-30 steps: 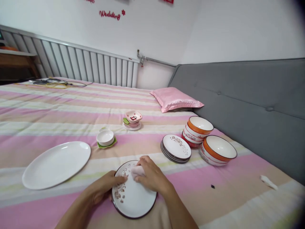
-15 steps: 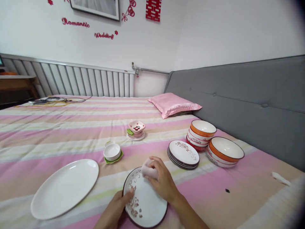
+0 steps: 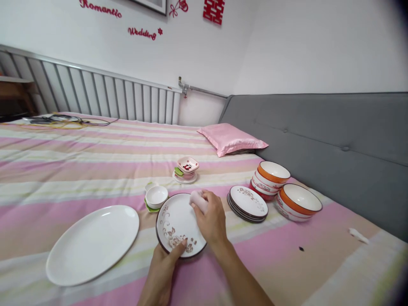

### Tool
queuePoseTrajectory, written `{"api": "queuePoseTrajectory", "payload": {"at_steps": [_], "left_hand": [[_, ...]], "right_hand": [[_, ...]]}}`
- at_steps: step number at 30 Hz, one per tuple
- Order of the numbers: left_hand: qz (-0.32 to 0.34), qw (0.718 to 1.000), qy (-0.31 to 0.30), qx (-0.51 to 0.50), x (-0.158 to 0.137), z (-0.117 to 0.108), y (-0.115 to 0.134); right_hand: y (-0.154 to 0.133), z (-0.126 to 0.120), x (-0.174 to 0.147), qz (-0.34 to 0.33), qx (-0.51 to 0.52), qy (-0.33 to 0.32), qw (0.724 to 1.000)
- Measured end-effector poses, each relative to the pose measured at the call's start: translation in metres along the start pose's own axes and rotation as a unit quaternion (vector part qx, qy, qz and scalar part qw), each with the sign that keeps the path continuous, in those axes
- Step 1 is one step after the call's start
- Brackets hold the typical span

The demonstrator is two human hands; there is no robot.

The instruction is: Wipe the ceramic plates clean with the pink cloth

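Observation:
A round white plate point(image 3: 181, 216) with a dark rim and brown flower pattern is tilted up in my left hand point(image 3: 165, 263). My left thumb lies over its near edge, and the other fingers are hidden beneath. My right hand point(image 3: 212, 216) is closed around a pale pinkish-white wad point(image 3: 198, 201), cloth or tissue, pressed at the plate's upper right edge. To the right stands a stack of matching plates point(image 3: 248, 202). A small white bowl point(image 3: 156, 196) on a green leaf-shaped dish sits just beyond the plate's left edge.
A large oval white platter point(image 3: 92, 246) lies left. Small dishes point(image 3: 187, 165) are stacked farther back. Orange-rimmed bowls point(image 3: 274, 171) and another bowl point(image 3: 301, 199) stand right, near the grey headboard point(image 3: 318, 127). A pink pillow point(image 3: 231, 138), cables point(image 3: 66, 121) and a white scrap point(image 3: 358, 235) rest on the striped bed.
The plate has been raised and turned, its flower pattern now nearer the bottom. Both hands moved up with it, the wad staying by the plate's edge. The camera view has shifted slightly.

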State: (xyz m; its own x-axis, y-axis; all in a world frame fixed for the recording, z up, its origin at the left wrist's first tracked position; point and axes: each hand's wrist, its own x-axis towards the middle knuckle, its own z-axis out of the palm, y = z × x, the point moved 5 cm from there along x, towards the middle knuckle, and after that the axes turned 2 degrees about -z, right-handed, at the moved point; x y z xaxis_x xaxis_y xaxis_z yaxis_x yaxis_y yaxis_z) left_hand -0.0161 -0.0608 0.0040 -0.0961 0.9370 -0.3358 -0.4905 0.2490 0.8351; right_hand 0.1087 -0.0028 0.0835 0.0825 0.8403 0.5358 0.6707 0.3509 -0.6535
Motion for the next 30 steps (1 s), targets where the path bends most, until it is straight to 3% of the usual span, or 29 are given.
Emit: {"api": "queuePoseTrajectory", "payload": {"at_steps": [3, 10, 15, 18, 22, 28, 30], "left_hand": [[0.022, 1.000, -0.010, 0.012, 0.002, 0.002, -0.006], [0.032, 0.998, 0.035, 0.046, 0.011, -0.004, -0.021], [0.029, 0.993, 0.047, 0.105, 0.009, -0.007, -0.018], [0.029, 0.989, 0.041, 0.138, 0.007, -0.006, -0.016], [0.059, 0.974, 0.035, 0.216, 0.007, -0.005, -0.013], [0.106, 0.941, -0.021, 0.321, 0.007, -0.004, -0.007], [0.120, 0.924, -0.009, 0.363, 0.006, -0.004, -0.004]], "right_hand": [[0.008, 0.020, -0.011, 0.001, -0.016, 0.003, 1.000], [0.027, 0.050, -0.034, -0.025, -0.001, -0.058, 0.998], [0.040, 0.067, -0.044, 0.049, 0.063, -0.123, 0.989], [0.038, 0.067, -0.042, 0.055, 0.119, -0.130, 0.983], [0.024, 0.056, -0.039, -0.015, 0.148, -0.125, 0.981], [-0.008, 0.037, -0.039, -0.180, 0.158, -0.151, 0.959], [-0.020, 0.030, -0.040, -0.240, 0.143, -0.149, 0.949]]}}
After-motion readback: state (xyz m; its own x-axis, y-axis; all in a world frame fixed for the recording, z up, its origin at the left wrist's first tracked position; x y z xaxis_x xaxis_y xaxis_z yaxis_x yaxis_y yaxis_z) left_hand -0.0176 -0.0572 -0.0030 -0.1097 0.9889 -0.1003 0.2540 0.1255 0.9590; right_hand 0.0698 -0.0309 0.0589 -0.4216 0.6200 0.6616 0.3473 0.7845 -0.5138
